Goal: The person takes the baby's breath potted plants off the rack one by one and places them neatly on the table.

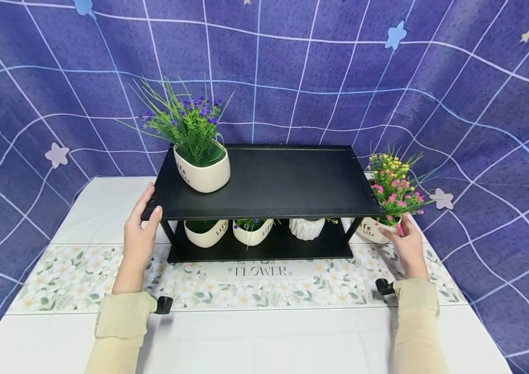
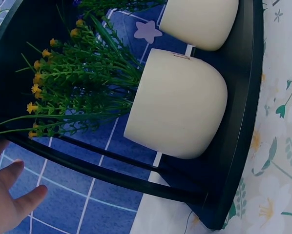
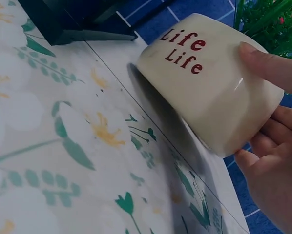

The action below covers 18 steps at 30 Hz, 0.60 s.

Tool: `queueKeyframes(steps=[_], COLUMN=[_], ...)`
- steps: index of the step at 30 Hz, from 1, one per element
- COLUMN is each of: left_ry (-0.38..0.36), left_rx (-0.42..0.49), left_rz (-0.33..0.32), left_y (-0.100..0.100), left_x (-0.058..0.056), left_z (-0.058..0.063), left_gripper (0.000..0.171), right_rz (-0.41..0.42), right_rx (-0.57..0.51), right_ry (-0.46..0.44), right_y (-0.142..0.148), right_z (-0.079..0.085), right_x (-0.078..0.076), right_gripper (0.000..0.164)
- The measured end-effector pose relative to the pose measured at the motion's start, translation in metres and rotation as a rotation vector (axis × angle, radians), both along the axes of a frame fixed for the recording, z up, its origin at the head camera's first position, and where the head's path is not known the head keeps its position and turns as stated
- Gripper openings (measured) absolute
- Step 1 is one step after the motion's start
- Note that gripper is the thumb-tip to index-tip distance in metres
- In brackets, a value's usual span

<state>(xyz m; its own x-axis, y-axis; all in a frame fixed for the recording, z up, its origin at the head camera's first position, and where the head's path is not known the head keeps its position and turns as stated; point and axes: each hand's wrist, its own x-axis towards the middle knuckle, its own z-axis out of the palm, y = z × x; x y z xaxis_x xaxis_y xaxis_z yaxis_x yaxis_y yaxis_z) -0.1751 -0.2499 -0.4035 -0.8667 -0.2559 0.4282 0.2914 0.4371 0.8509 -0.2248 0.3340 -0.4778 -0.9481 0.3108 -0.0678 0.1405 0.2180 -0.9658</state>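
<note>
My right hand (image 1: pixel 408 246) grips a white flowerpot (image 1: pixel 371 231) marked "Life", with pink and yellow artificial flowers (image 1: pixel 393 189), just right of a black two-tier shelf (image 1: pixel 288 182). In the right wrist view the thumb lies on the wall of this pot (image 3: pixel 209 83) and the other fingers are behind it; whether its base touches the table is unclear. At the shelf's front left corner, my left hand (image 1: pixel 139 234) touches the upper board with fairly straight fingers. A white pot (image 1: pixel 206 174) with purple flowers and long grass stands on the upper board's left.
On the lower board are a white pot (image 1: pixel 206 234) at left, another white pot (image 1: pixel 251 234) beside it, and a ribbed white pot (image 1: pixel 306 228) further right. A floral runner (image 1: pixel 255 285) crosses the white table (image 1: pixel 264 337). A blue patterned curtain (image 1: pixel 274 67) hangs behind.
</note>
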Motion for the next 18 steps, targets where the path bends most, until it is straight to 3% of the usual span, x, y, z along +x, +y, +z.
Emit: queueKeyframes(steps=[3, 7, 10, 13, 18], left_ry=[-0.001, -0.013, -0.022, -0.013, -0.001], left_rx=[0.0, 0.005, 0.003, 0.0, 0.01], left_rz=[0.002, 0.001, 0.001, 0.0, -0.003], left_y=[0.0, 0.005, 0.006, 0.001, 0.001], left_x=[0.0, 0.005, 0.005, 0.001, 0.0], left_z=[-0.001, 0.007, 0.008, 0.001, 0.001], left_gripper=[0.05, 0.05, 0.05, 0.05, 0.049], right_rz=[0.036, 0.033, 0.008, -0.011, -0.052], right_rx=[-0.02, -0.043, 0.041, 0.142, 0.174], right_ry=[0.025, 0.114, 0.111, 0.042, -0.002], right_y=[0.002, 0.004, 0.004, 0.003, 0.001], right_z=[-0.003, -0.011, -0.012, -0.009, -0.008], right_x=[0.0, -0.003, -0.003, -0.002, -0.003], right_gripper=[0.088, 0.057, 0.046, 0.057, 0.069])
